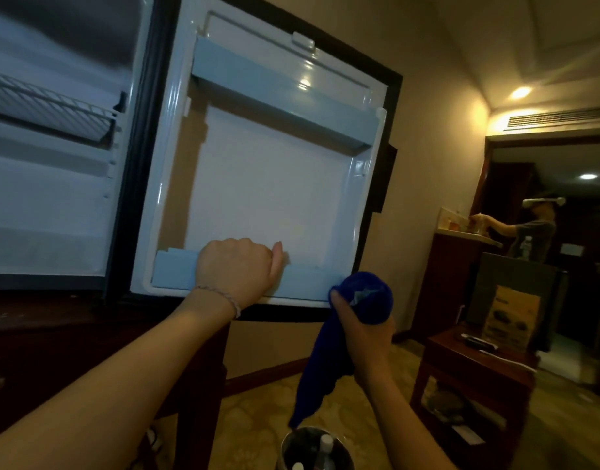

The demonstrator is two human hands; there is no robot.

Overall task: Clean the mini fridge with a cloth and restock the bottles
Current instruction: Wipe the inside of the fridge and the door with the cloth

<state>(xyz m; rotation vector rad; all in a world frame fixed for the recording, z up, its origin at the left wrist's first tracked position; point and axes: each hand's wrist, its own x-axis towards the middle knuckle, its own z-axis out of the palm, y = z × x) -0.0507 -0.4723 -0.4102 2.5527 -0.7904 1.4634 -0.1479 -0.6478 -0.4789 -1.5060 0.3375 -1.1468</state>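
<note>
Hotel room: mini fridge [54, 147], patterned carpet [258, 401].

My only feed is the head-worn wide-angle camera, looking forward and slightly down from close range at the open fridge door [268, 184], with my left hand [237, 269] and right hand [363, 330] near the bottom edge and the room stretching away on the right.

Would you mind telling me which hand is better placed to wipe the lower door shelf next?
The right hand: it grips the blue cloth beside the lower door shelf. The left hand grips that shelf's rail.
</note>
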